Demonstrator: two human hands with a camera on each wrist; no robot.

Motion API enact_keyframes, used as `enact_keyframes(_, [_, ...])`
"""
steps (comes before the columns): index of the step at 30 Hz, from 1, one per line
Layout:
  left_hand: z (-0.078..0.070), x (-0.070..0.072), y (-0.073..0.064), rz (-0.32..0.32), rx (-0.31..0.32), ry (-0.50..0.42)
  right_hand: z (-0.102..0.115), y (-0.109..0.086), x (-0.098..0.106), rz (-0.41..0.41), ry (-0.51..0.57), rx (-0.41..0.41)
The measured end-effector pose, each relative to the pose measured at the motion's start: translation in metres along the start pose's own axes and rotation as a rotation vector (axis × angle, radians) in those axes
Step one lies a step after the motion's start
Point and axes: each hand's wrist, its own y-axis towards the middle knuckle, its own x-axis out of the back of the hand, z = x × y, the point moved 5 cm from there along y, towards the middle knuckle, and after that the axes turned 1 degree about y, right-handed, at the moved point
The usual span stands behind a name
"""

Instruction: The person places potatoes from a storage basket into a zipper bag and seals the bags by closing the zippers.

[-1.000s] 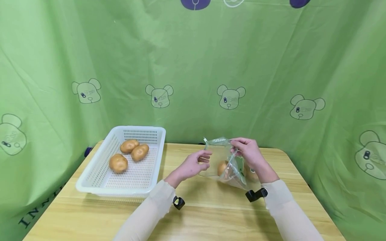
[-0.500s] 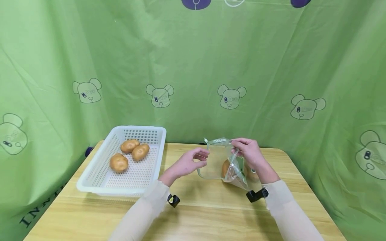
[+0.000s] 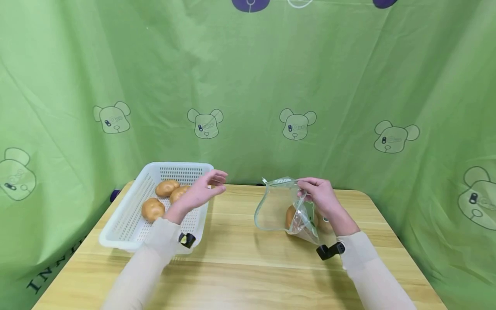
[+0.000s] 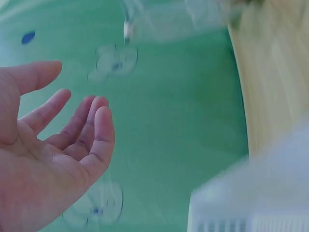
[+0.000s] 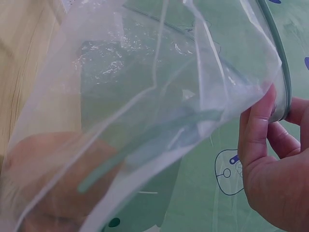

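My right hand pinches the upper edge of a clear zip bag, whose mouth gapes toward the left. Inside the bag, a brown potato shows through the plastic; more brown shows behind a green printed patch, partly hidden by the hand and wrist. In the right wrist view, thumb and fingers grip the bag's rim. Over the right side of a white basket hovers my left hand, fingers loosely bent and holding nothing. Potatoes lie in the basket, one partly covered by the left hand.
A wooden table bears the basket at left and the bag at right. Behind it hangs a green curtain with printed bear heads, and it also closes off both sides. Small black cameras sit on the wrists.
My left hand has moved away from the bag's mouth, leftward to above the basket's right side. The right hand keeps its hold, and the bag's mouth now gapes a little wider.
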Motion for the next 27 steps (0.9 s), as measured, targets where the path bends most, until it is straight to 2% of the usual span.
enact_keyframes(6, [0.025,0.043,-0.003,-0.1,0.014,0.0,0.001,0.0,-0.001,0.007,-0.004,0.009])
enact_keyframes(10, [0.043,0.061,-0.006,-0.081,0.042,0.057,0.002,0.0,-0.001,0.005,-0.011,0.02])
enact_keyframes(15, [0.063,0.071,-0.01,0.009,0.086,0.138,0.002,0.0,0.0,0.002,0.003,0.022])
enact_keyframes(18, [0.072,0.072,-0.011,0.037,0.11,0.174,0.001,0.0,0.0,0.009,0.01,0.018])
enact_keyframes(27, [0.104,0.078,-0.015,0.022,0.151,0.241,0.001,-0.003,0.001,0.002,0.012,0.007])
